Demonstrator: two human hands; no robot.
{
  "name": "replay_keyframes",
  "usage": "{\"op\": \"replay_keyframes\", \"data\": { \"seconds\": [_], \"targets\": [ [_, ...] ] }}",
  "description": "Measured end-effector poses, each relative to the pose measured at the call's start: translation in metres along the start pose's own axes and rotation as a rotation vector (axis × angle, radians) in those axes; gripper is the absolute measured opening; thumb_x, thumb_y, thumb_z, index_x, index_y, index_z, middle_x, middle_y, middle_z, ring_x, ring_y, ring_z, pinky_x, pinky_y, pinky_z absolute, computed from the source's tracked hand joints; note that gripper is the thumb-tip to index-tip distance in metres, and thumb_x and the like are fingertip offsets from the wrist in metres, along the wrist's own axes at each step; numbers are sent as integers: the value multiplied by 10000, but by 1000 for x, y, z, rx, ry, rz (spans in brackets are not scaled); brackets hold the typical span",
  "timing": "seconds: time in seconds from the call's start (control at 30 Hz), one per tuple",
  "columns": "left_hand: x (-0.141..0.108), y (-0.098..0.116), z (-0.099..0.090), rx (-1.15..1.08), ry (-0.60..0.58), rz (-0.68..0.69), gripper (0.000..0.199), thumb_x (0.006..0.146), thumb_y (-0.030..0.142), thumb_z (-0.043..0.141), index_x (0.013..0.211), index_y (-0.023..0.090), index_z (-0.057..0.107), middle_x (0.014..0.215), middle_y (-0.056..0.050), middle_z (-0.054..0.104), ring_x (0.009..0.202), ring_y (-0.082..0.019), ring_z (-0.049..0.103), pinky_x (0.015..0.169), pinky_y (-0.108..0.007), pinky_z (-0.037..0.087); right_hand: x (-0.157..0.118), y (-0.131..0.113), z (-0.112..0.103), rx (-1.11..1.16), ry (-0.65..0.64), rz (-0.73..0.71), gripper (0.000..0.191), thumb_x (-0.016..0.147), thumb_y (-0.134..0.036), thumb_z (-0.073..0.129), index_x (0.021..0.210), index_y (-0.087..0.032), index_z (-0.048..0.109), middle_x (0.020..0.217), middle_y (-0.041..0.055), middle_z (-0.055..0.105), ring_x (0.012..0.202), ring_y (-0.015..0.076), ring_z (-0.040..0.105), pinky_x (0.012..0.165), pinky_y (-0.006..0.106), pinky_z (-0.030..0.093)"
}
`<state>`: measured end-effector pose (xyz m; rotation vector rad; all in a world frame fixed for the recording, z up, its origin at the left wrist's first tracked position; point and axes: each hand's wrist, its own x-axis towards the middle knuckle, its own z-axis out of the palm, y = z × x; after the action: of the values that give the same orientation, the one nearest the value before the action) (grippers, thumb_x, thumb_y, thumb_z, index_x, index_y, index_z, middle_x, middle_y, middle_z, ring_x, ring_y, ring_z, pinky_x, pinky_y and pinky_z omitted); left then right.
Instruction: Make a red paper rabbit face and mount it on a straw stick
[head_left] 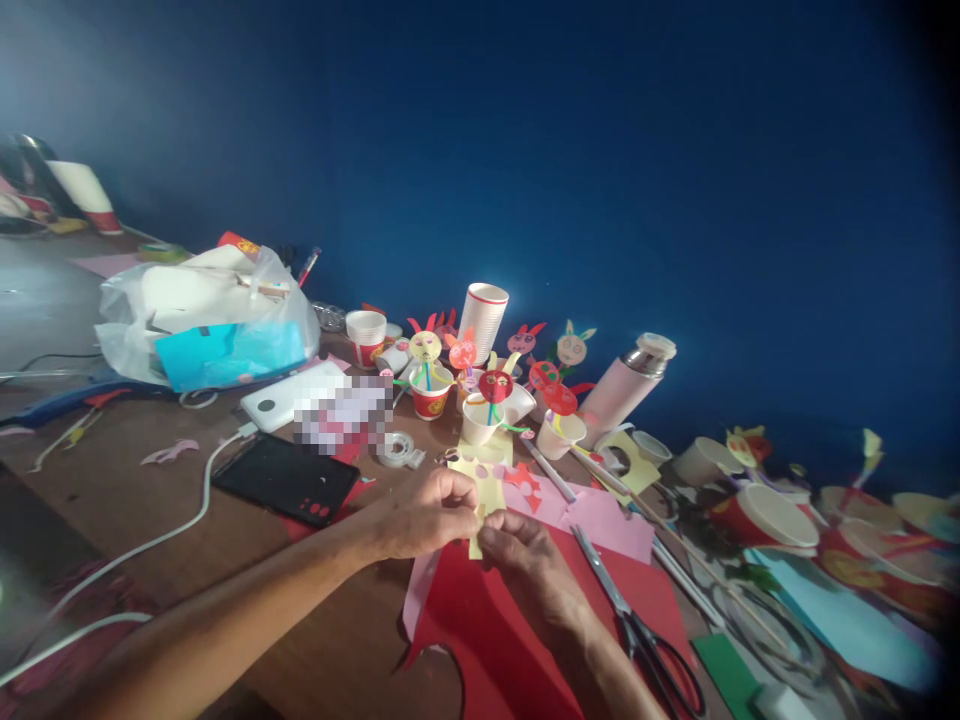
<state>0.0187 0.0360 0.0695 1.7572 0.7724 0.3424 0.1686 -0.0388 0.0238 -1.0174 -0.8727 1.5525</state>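
Both hands meet at the middle of the view over a red sheet of paper [499, 625]. A pale yellow paper piece with cut edges [489, 487] is pinched between thumb and fingers of my left hand [427, 512]. My right hand [536, 560] closes its fingertips on the lower end of that same piece. To the right of my right hand lie scissors with black handles [628, 615], resting on the red paper. Beyond the hands lie pink paper [607, 522] and a red paper scrap [525, 487].
Paper cups with paper faces [489, 415] stand ahead, before a stack of cups [484, 315] and a flask [622, 395]. At left are a black phone [285, 480], a white power bank [296, 395] with its cable, and a plastic bag [210, 310]. More cups [765, 520] are at right.
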Motion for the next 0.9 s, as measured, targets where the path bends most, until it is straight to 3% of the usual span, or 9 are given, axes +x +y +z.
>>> {"op": "replay_keyframes", "data": {
  "seconds": [0.23,0.53,0.77,0.9],
  "targets": [
    [-2,4,2,-202,-13,-22,348,777,401,450,597,121,553,567,-2,520,562,-107,464,573,-226,344,-1,-3,-2,41,31,-78,193,707,-291,675,599,-151,598,561,-31,514,560,89,395,599,231,306],
    [3,-6,10,-395,62,-3,304,685,420,611,702,122,555,590,29,505,568,-81,430,549,-196,313,2,-7,-6,-71,130,-113,216,724,-331,662,624,-156,583,586,-32,486,591,99,389,625,231,312],
    [14,-1,7,-594,-4,-8,312,737,364,587,924,115,601,725,-23,598,647,-116,531,652,-247,397,4,-9,-7,46,32,-80,221,729,-343,658,624,-158,598,595,-15,507,587,106,390,610,233,306],
    [19,-2,6,-600,-116,0,281,726,328,608,912,117,602,736,-34,618,639,-116,554,636,-242,392,6,-9,-5,122,-46,-75,240,729,-349,658,608,-146,614,586,-7,490,584,110,379,617,241,303]
  ]
}}
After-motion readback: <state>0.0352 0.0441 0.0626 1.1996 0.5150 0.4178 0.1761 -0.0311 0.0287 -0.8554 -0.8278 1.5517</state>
